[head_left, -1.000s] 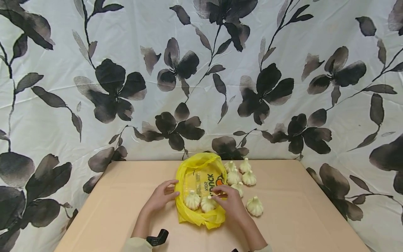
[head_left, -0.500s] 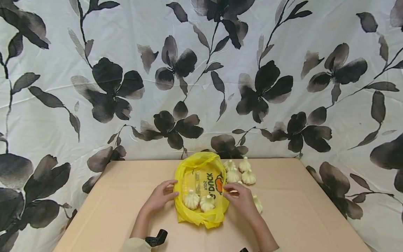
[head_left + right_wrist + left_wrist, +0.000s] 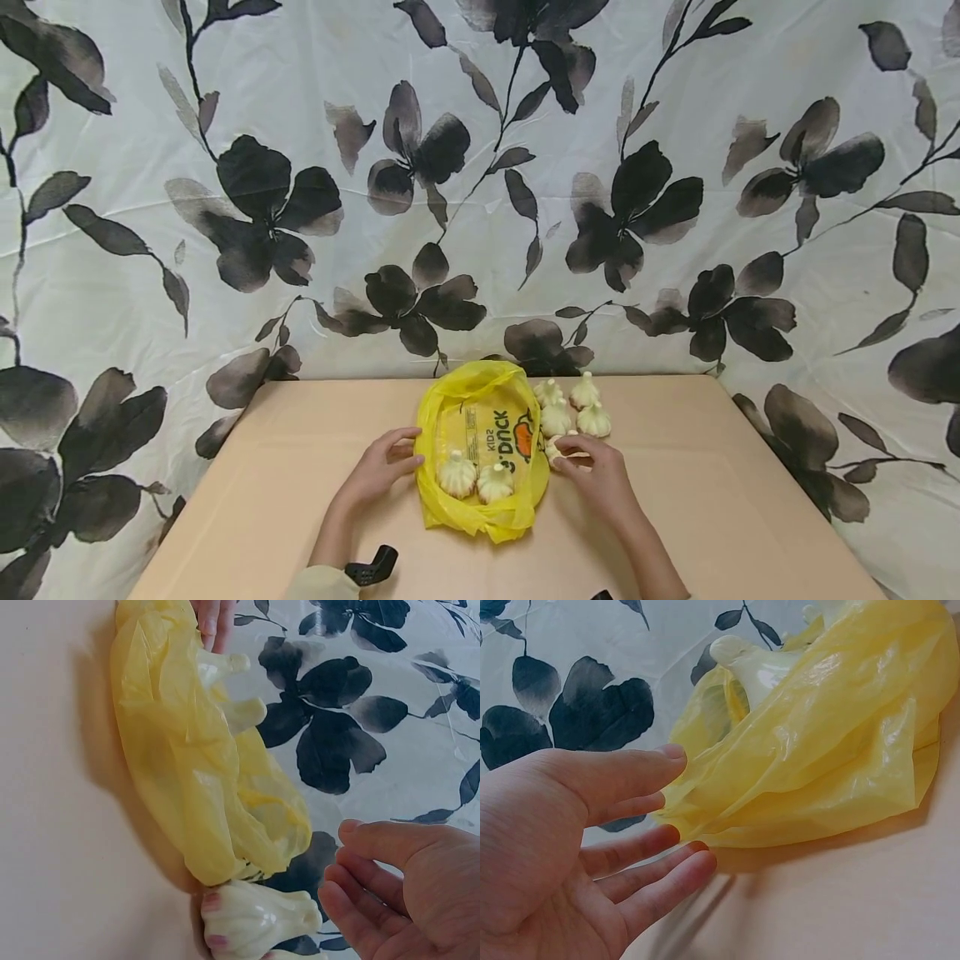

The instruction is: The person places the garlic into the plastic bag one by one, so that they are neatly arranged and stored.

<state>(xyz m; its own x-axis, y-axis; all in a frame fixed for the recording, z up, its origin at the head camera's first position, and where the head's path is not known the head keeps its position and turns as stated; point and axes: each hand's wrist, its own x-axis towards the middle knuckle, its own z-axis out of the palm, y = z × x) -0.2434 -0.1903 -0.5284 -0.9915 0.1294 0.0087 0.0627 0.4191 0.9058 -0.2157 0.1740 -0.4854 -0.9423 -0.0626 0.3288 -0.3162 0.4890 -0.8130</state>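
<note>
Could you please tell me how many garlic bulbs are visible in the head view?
7: two garlic bulbs inside the yellow plastic bag, four bulbs clustered beside its far right edge, and one bulb partly covered by the right hand. More may be hidden behind that hand.

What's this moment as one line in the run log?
left grip: open, at side of yellow bag | right grip: open, beside garlic bulb | inside bag: two bulbs | right of bag: more bulbs
</note>
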